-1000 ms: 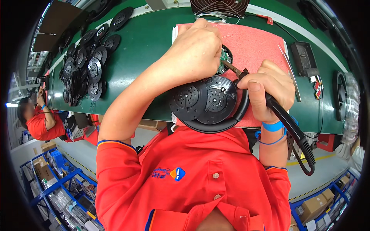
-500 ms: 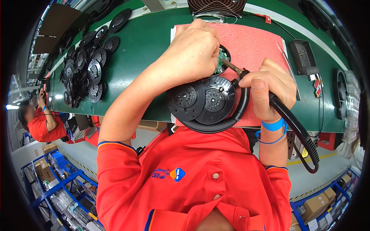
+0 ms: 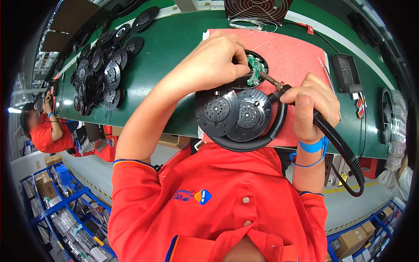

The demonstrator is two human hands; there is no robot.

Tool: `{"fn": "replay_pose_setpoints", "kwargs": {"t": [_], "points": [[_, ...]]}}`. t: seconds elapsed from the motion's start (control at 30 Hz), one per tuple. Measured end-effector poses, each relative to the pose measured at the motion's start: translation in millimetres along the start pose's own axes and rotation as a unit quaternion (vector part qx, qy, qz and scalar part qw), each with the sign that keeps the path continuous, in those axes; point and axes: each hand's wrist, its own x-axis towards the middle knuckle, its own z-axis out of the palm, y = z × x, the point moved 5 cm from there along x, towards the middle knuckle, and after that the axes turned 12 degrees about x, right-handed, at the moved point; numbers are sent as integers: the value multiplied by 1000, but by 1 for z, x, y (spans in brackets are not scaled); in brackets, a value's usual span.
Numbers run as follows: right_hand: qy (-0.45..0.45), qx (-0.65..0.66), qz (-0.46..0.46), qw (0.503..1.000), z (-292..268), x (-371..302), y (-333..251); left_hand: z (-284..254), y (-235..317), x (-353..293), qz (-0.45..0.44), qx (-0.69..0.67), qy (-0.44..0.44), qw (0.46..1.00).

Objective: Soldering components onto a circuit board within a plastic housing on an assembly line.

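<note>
Head view, single entry: we hold a black headphone set (image 3: 244, 120) at the near edge of the red mat (image 3: 297, 52) on the green bench (image 3: 174, 48), its two perforated ear plates facing up and its band curving below them toward our chest. Our left hand (image 3: 214, 65) is pinched shut over the open earcup (image 3: 253, 70) just beyond the plates, fingertips pressing at the small green circuit board (image 3: 255, 72); what exactly they pinch we cannot tell. Our right hand (image 3: 312, 107) is wrapped closed around the black soldering iron (image 3: 305, 105), tip resting on that board, cord trailing to the right and near. We judge the set light, its plastic shells stiff but the board and thin wires fragile; best held by the earcup rim or band, never by the board. A heap of black round parts (image 3: 98, 74) lies far left.
</note>
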Motion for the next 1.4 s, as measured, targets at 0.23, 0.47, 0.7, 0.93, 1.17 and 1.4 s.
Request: {"fn": "replay_pose_setpoints", "kwargs": {"t": [0.23, 0.47, 0.7, 0.93, 1.17, 1.4], "points": [[-23, -3, 17, 1000, 4, 0, 1, 8, -2, -2, -45, -52, -57, 996], [-24, -9, 6, 1000, 10, -1, 2, 4, 6, -1, 27, 5, -2, 1000], [-18, -5, -3, 1000, 9, -2, 2, -1, 15, 1, 67, 57, 12, 996], [138, -45, -62, 987, -25, -15, -2, -4, 22, 8, 108, 84, -11, 991], [265, -265, 201, 905, -153, -68, 6, -12, 26, 1, 92, 52, -25, 994], [59, -459, 176, 869, -177, -93, 25, -8, 18, 6, 65, 25, -31, 997]]}}
